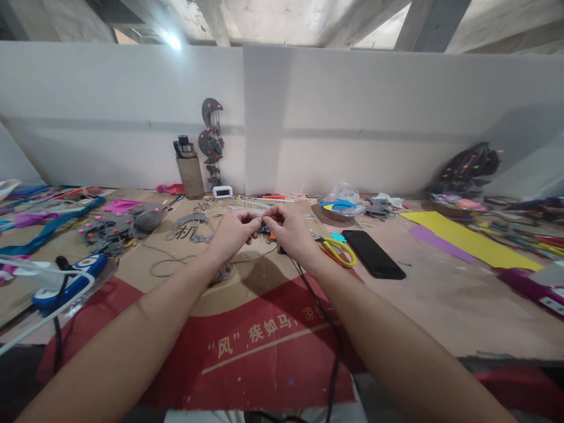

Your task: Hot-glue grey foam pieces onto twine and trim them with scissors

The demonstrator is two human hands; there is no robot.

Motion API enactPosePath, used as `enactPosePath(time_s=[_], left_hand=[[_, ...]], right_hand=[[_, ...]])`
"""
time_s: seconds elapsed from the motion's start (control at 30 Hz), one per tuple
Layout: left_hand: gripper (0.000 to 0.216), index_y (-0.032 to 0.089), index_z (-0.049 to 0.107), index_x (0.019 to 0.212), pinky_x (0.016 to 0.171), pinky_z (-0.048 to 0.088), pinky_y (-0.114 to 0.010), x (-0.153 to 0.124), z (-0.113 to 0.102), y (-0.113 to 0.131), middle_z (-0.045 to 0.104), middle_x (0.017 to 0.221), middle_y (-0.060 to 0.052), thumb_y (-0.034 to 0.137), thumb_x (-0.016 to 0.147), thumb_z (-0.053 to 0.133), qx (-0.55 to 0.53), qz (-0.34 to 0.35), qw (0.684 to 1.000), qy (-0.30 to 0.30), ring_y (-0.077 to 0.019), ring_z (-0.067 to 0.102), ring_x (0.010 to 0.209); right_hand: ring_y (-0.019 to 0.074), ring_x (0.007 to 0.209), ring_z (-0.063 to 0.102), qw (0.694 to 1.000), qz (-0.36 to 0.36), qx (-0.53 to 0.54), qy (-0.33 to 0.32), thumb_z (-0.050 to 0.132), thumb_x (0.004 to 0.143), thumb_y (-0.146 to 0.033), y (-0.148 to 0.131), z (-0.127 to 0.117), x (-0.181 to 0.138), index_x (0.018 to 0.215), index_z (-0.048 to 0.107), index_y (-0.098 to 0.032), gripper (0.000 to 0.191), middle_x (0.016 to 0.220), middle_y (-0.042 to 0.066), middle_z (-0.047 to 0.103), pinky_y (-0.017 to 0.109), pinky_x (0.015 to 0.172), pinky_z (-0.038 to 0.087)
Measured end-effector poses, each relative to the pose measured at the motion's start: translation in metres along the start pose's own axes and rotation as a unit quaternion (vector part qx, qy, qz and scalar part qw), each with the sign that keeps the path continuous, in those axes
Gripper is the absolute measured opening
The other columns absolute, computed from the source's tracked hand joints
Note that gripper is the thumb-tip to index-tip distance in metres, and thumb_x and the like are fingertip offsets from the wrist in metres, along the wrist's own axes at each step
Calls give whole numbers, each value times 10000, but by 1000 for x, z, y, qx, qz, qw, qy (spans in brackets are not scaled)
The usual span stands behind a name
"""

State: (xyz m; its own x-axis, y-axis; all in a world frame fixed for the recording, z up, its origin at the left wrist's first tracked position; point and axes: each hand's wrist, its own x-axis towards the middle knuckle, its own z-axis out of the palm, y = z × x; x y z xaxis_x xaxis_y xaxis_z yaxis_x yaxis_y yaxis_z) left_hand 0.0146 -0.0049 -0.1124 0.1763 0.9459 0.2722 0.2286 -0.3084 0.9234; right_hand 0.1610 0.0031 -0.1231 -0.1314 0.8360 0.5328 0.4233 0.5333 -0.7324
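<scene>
My left hand (235, 230) and my right hand (288, 230) meet over the middle of the cardboard sheet (247, 329), fingers pinched together on a small dark piece (263, 224) between them. The piece is too small to name. A thin grey cord (176, 265) loops on the cardboard under my left wrist. A black cable (326, 329) runs from near my right hand toward me. Yellow-handled scissors (338, 249) lie just right of my right hand.
A black phone (372, 254) lies right of the scissors. Yellow (471, 241) and purple foam sheets lie at right. A water bottle (190, 168), a small clock (222, 191) and grey felt cut-outs (118, 226) stand behind. A blue glue gun (70, 281) rests at left. White panels wall the back.
</scene>
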Motion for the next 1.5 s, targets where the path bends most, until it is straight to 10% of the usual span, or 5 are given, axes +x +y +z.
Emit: enactPosePath(time_s=[0.6,1.0,1.27,1.5], left_hand=[[305,131,639,838,462,392,-193,8,-10,-4,579,691,-25,399,693,654,-116,-58,985,-112,-94,529,580],[182,134,626,702,463,373,-199,12,-11,-13,549,535,18,301,659,685,-77,-48,995,-51,-64,463,460],[263,126,635,774,478,391,-203,8,-6,-9,566,571,16,339,639,710,-64,-35,995,-68,-67,481,485],[261,115,627,810,552,455,-227,6,-5,-11,606,634,-15,322,664,689,-101,-60,989,-86,-90,553,558]], right_hand=[[75,459,428,990,106,88,-14,515,723,-255,11,1,6,702,518,-179,80,570,-41,490,199,412,359],[29,420,276,885,197,417,-67,626,658,-283,9,0,8,771,558,-159,182,547,-73,430,179,396,214],[40,426,328,947,161,275,-42,618,650,-309,11,4,6,672,503,-178,176,528,-77,441,186,407,248],[41,431,353,937,176,298,-56,627,649,-236,11,3,3,695,496,-183,149,549,-78,446,180,412,284]])
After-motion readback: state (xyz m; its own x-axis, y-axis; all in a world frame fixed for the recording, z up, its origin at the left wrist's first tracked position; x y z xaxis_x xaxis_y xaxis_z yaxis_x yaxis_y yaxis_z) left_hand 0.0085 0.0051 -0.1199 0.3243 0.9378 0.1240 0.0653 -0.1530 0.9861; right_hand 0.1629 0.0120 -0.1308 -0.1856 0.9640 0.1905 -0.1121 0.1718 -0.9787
